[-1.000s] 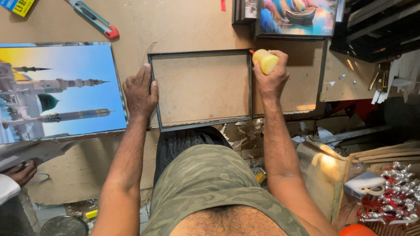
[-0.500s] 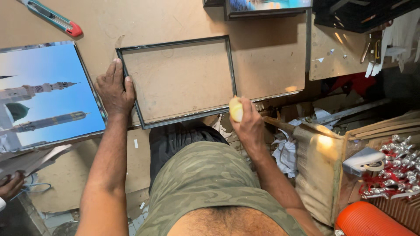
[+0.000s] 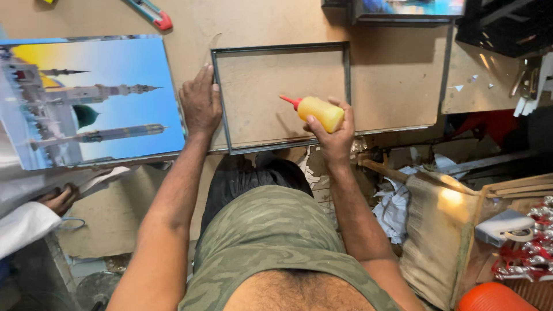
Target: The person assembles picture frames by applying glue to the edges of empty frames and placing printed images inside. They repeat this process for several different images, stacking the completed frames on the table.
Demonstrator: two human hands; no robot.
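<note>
Right hand (image 3: 336,133) gripping yellow plastic glue bottle with red nozzle (image 3: 318,111), nozzle pointing 10 o'clock over dark rectangular metal frame (image 3: 222,115); left hand (image 3: 200,102) lying flat, pressing frame's 9 o'clock edge.

You look down on a tan board counter (image 3: 397,75), scuffed and lit evenly from above. Its near edge drops to a cluttered floor (image 3: 403,201) strewn with crumpled paper scraps (image 3: 394,210). At the right, wooden slats (image 3: 518,187) lean by what may be a sack (image 3: 438,230).
</note>
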